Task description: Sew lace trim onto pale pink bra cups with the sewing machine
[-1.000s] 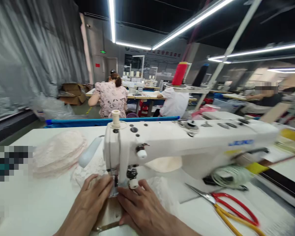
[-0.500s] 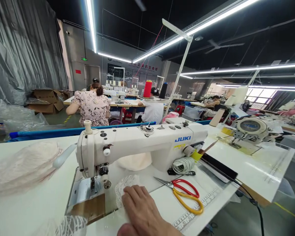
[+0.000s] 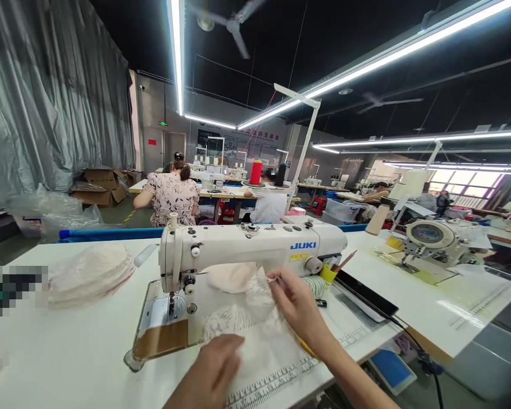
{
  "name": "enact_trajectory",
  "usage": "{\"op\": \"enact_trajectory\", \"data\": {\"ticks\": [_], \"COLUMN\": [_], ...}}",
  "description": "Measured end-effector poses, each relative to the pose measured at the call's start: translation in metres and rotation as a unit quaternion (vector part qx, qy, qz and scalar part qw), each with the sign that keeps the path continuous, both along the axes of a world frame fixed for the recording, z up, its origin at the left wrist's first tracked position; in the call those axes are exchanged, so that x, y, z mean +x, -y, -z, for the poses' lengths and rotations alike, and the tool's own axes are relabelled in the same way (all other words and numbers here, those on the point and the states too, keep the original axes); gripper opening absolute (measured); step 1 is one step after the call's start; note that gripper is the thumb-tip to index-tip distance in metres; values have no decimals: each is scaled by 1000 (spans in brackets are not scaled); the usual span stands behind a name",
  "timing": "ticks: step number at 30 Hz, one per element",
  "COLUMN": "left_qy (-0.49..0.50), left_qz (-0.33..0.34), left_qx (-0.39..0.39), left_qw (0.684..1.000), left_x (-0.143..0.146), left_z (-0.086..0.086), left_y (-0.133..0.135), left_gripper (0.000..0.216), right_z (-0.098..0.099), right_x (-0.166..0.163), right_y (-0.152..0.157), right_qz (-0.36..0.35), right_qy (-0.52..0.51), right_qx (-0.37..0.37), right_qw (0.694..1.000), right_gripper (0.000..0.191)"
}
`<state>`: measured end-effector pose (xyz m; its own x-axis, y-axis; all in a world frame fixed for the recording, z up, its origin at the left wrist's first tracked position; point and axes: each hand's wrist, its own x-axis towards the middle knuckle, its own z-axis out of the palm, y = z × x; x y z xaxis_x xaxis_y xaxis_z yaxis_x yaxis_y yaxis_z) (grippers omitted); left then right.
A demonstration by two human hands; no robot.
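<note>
Where the white table [image 3: 68,352] meets the sewing machine [image 3: 247,250], I see a piece of white lace fabric [image 3: 255,335] spread over the machine bed, just right of the needle. It is thin, see-through, netted in pattern, with one end lifted and bunched. The right hand [image 3: 296,304] pinches that raised end between thumb and fingertips, under the machine arm. The left hand [image 3: 213,369] rests flat on the lower part of the lace, fingers loosely curled, pressing it to the table; I cannot tell whether it grips.

A cream padded cup [image 3: 230,277] lies behind the lace, beneath the machine arm. A stack of lace cups [image 3: 89,272] sits on the table to the left, well apart from the hands. A small yellow cup [image 3: 327,274] at the machine's base holds a pencil-like stick. Beside it lies a coil of white cord [image 3: 313,284], partly hidden by the right hand.

Another person in a flowered top [image 3: 172,196] sits at a far table, back turned.
</note>
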<state>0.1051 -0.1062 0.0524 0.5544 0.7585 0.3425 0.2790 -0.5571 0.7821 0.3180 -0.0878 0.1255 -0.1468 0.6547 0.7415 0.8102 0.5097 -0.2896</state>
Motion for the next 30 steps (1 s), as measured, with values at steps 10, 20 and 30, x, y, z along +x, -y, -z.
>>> {"op": "enact_trajectory", "data": {"ticks": [10,20,30], "left_qy": [241,88,8], "left_qz": [-131,-82,-31], "left_qx": [-478,-361,-311], "left_qw": [834,925,950], "left_x": [-71,-97,-125], "left_z": [-5,-12,-33], "left_y": [-14,-24,-22], "left_gripper": [74,70,58], "right_z": [28,50,49], "right_x": [-94,-46,-127], "right_y": [31,15,-33], "right_qz": [-342,-140,-327], "right_qy": [32,-74,-76], "right_qx": [-181,-280,-448], "right_qw": [922,947,829], "right_gripper": [30,30,25]}}
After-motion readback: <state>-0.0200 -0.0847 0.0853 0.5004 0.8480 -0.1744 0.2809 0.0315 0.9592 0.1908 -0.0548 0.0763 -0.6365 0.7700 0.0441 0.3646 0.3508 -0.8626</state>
